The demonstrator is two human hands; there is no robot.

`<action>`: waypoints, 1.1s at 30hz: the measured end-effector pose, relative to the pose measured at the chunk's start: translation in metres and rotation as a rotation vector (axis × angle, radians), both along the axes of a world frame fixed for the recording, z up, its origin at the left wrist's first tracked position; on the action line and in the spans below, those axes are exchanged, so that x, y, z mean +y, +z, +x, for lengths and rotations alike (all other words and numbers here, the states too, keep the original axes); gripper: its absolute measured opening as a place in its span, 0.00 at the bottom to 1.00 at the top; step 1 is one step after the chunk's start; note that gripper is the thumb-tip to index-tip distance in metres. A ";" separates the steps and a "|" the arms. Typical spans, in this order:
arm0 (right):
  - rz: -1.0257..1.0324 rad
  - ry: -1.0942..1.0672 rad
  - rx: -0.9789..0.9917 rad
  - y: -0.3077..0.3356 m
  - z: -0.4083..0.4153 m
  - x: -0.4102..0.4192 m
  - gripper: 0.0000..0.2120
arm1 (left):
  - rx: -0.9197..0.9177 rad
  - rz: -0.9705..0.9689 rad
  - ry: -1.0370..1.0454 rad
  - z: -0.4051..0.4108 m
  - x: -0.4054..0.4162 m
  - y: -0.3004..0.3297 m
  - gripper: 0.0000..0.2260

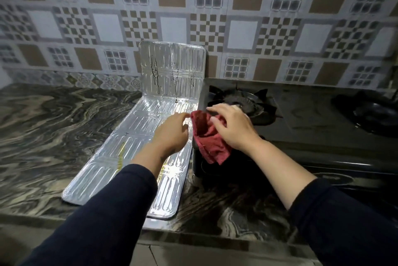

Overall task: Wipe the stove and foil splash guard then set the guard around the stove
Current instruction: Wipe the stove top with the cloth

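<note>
A silver foil splash guard (137,136) lies mostly flat on the marble counter left of the stove, its far panel (172,67) folded upright against the wall with dark drip stains. The black gas stove (301,119) sits to the right, its left burner (241,102) just beyond my hands. A red cloth (207,136) hangs over the stove's left edge. My right hand (232,125) rests on the cloth and grips it. My left hand (172,132) hovers over the foil with fingertips touching the cloth's left corner.
The marble counter (53,128) stretches left of the foil, its front edge (215,235) near me. A second burner (370,113) lies at the far right. A patterned tile wall (215,18) backs the counter.
</note>
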State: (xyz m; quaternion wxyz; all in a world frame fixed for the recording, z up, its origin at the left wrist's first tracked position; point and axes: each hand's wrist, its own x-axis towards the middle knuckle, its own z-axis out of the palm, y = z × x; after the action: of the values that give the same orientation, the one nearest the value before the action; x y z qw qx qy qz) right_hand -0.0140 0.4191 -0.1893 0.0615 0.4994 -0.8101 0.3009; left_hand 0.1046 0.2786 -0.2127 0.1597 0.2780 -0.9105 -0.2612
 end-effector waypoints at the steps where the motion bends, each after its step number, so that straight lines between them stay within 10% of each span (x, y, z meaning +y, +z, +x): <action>1: 0.132 0.051 0.014 -0.009 0.004 -0.003 0.19 | 0.002 0.011 -0.010 0.001 0.001 0.001 0.20; 4: 0.420 0.074 0.119 -0.035 0.014 -0.011 0.23 | -0.009 0.031 -0.017 0.004 0.002 0.005 0.25; 14: 0.424 -0.136 0.248 -0.049 0.015 0.015 0.35 | -0.068 -0.099 -0.218 -0.021 0.018 0.004 0.22; 33: 0.385 -0.302 0.117 -0.049 -0.006 0.067 0.25 | -0.285 -0.381 -0.447 -0.056 0.045 -0.003 0.26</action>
State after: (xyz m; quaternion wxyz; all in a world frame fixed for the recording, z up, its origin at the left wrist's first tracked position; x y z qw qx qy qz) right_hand -0.0201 0.4863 -0.2382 0.0563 0.3916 -0.9131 0.0989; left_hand 0.0490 0.3237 -0.2160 0.0187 0.0701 -0.9947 -0.0731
